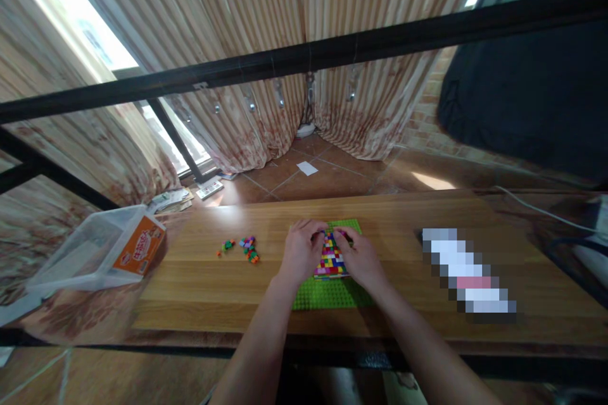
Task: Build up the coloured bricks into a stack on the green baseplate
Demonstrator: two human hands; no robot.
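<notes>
A block of multicoloured toy bricks (331, 264) sits on a green studded baseplate (327, 296) in the middle of the wooden table. My left hand (302, 253) curls round the left side of this brick structure, its thumb and fingers closed at the far end. On the opposite side, my right hand (360, 257) is bent inward in the same way, fingers closed at the far right of the bricks. The fingertips partly hide what they press on there. Loose small bricks (249, 248) in green, orange and purple lie left of the baseplate.
The wooden table (190, 278) has a clear plastic bin (95, 253) with an orange label beyond its left end. A pixelated object (468, 272) lies on the right. A black metal bar (266, 63) crosses in front of curtains (251, 6).
</notes>
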